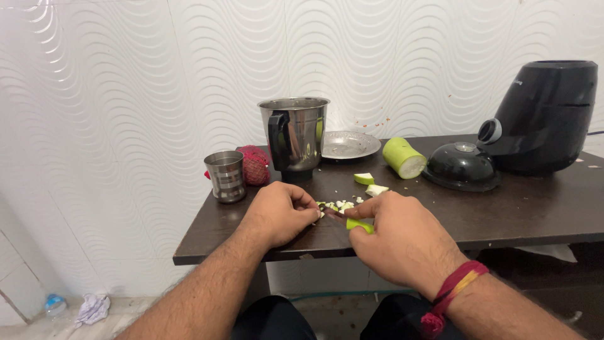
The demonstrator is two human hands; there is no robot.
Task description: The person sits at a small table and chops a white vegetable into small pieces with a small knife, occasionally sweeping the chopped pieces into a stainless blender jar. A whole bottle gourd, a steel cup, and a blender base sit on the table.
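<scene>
A dark brown wooden table (516, 214) carries a black mixer base (544, 116), a steel grinder jar with a black handle (294, 135) and a cut green gourd half (403, 157), all set back so the front edge stays free for cutting. There the right hand (402, 242) is closed round a green-handled knife (352, 221). The left hand (280, 213), fingers curled, pins a small piece beside the chopped pale bits (340, 205), presumably to steady it; the piece itself is hidden.

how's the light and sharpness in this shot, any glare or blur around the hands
Head view: soft, even indoor light with faint shadows on the dark table. Bright reflections streak the steel jar and the steel cup. The left hand and right hand are fairly sharp, but the chopped pieces between them are too small to make out. Straight lines bow slightly near the frame edges.
</scene>
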